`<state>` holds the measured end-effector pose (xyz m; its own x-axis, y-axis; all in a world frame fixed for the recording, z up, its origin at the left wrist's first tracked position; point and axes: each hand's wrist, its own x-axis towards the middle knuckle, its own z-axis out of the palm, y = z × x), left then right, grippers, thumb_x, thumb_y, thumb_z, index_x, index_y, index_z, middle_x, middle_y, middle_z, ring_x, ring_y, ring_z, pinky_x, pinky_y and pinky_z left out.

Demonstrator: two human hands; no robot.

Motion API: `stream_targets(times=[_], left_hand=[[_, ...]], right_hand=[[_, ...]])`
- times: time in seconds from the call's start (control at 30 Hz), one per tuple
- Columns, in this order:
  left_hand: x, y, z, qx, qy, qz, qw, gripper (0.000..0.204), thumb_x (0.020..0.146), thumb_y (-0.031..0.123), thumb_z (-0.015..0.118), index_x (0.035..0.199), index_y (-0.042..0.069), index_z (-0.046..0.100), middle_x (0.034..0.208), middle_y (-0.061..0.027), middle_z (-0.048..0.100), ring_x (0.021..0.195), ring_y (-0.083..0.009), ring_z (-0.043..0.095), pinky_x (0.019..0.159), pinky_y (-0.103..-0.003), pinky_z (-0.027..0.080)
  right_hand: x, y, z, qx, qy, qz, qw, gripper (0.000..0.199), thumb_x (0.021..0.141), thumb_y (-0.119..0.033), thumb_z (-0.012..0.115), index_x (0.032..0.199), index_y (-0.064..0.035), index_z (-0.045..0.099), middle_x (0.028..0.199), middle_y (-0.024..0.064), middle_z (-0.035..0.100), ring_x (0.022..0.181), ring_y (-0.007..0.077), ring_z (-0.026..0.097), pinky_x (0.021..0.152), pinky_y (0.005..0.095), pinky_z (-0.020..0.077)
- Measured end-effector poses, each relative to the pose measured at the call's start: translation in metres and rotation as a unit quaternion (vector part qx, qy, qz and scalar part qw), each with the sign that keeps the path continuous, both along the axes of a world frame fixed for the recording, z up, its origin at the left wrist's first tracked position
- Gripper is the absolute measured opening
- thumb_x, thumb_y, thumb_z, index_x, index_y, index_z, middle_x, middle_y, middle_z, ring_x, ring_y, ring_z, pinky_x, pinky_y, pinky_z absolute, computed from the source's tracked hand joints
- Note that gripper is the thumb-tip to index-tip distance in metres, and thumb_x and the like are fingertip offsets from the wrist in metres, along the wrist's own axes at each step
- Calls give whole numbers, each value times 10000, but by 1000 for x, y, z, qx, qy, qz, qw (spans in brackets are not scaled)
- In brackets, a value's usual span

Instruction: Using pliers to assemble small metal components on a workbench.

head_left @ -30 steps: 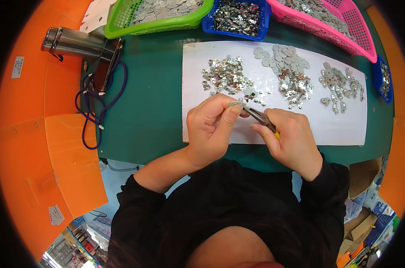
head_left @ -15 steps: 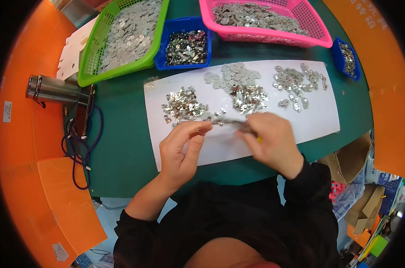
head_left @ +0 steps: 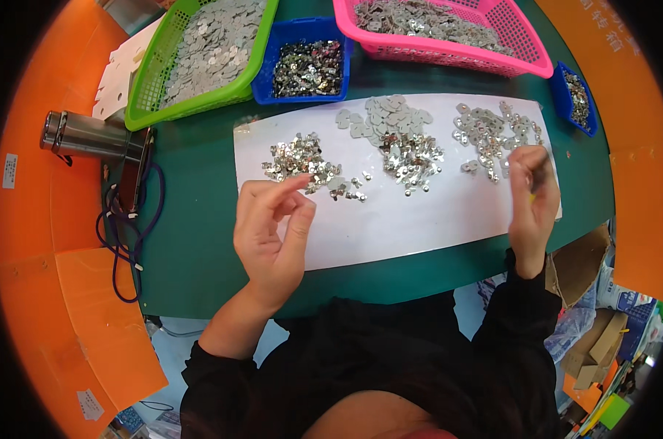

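Right hand [head_left: 533, 194] curled over metal pieces [head_left: 492, 135], (its grasp hidden)

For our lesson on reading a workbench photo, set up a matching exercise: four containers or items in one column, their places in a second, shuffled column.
Things
1. green basket
2. large blue tray
3. pink basket
4. metal cylinder

Places
A. far right of the basket row
B. lying on its side at the mat's left edge
C. between the green and pink baskets
D. far left of the basket row

Pairs: 1-D, 2-C, 3-A, 4-B
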<state>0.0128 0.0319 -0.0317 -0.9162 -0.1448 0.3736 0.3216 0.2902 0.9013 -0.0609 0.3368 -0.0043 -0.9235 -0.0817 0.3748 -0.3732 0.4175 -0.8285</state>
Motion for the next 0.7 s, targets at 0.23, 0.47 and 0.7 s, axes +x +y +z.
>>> stream_targets(times=[0.23,0.47,0.7], left_hand=[[-2,-2,2,23,-6,-14,1000,204,954,-34,549,1147,-61,610,1002,-85,540,826,-136,618,771,-262,511],[-3,-2,3,23,-13,-46,999,192,962,-25,543,1136,-65,614,1013,-98,559,829,-139,625,770,-257,513],[-4,3,2,57,-1,-31,998,188,924,-47,604,1099,-45,671,975,-104,613,794,-137,635,709,-237,519]], right_hand=[[36,-10,-28,-145,-78,197,967,278,823,-147,531,1055,-89,389,1330,216,462,1338,345,407,1138,478,261],[45,-28,-28,64,-73,171,980,403,787,70,523,1175,-29,476,1300,203,512,1304,307,453,1078,411,347],[0,-41,0,50,22,88,995,187,776,60,605,953,4,625,892,116,604,821,276,578,747,305,457]])
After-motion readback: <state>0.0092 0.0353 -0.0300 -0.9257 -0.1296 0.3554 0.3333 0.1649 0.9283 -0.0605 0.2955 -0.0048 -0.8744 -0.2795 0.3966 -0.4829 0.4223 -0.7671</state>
